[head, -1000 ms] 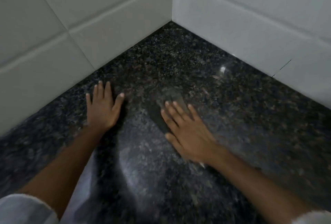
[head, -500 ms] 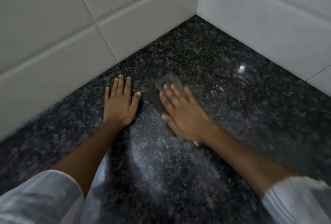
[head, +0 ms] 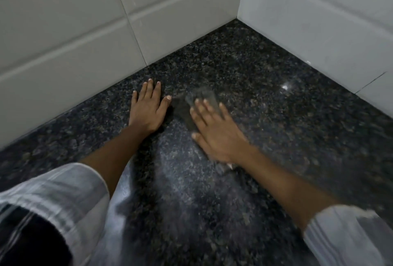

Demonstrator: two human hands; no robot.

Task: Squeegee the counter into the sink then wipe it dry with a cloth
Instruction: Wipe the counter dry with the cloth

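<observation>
Soft, limp cloth (head: 183,109) at frame centre should slide easily over the slick counter (head: 276,138), pinned beneath the flat, straight-fingered right hand (head: 214,135)

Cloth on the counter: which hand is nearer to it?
Right. The right hand lies flat on the cloth, pressing it onto the counter. The left hand rests flat on the counter just left of the cloth, thumb tip close to its edge.

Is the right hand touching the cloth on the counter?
Touching. The head view shows the right hand lying flat on the dark cloth, fingers straight.
</observation>
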